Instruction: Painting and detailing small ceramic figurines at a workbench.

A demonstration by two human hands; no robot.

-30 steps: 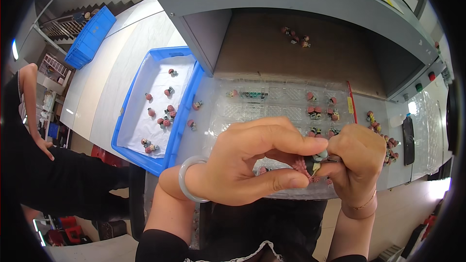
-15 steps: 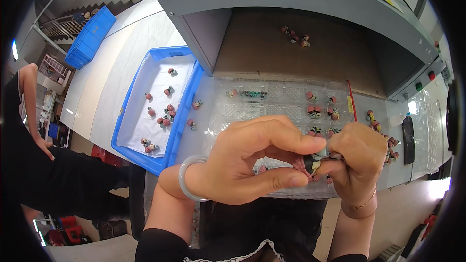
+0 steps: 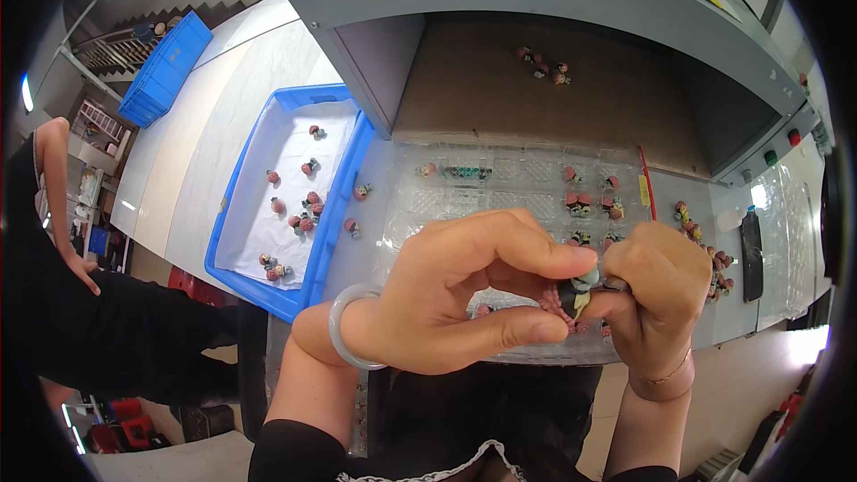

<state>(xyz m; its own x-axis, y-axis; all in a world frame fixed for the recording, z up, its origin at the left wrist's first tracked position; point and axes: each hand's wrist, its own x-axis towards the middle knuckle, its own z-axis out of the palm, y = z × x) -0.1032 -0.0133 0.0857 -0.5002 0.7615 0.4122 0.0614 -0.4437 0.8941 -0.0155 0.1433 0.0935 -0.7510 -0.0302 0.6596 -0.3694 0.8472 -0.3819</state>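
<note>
Between the thumb and fingers of my left hand (image 3: 464, 295) is a small toy figurine (image 3: 569, 296) with pink, black and pale green parts. My right hand (image 3: 662, 281) is curled closed against the figurine's right side. Its fingertips pinch there, but whatever they hold is hidden. Both hands hover over a clear plastic tray (image 3: 446, 205) with moulded compartments. Similar figurines (image 3: 578, 205) lie in its right-hand columns, partly covered by my hands.
A blue bin (image 3: 234, 205) lined with white holds several loose figurines at left. Behind the tray stands a grey open-fronted booth (image 3: 536, 0) with a few figurines inside. More figurines (image 3: 687, 223) and a black object (image 3: 752, 254) lie at right. A person (image 3: 116, 303) stands far left.
My right hand has shifted slightly at the figurine, its fingertips turning a little. My left hand keeps its grip almost unmoved.
</note>
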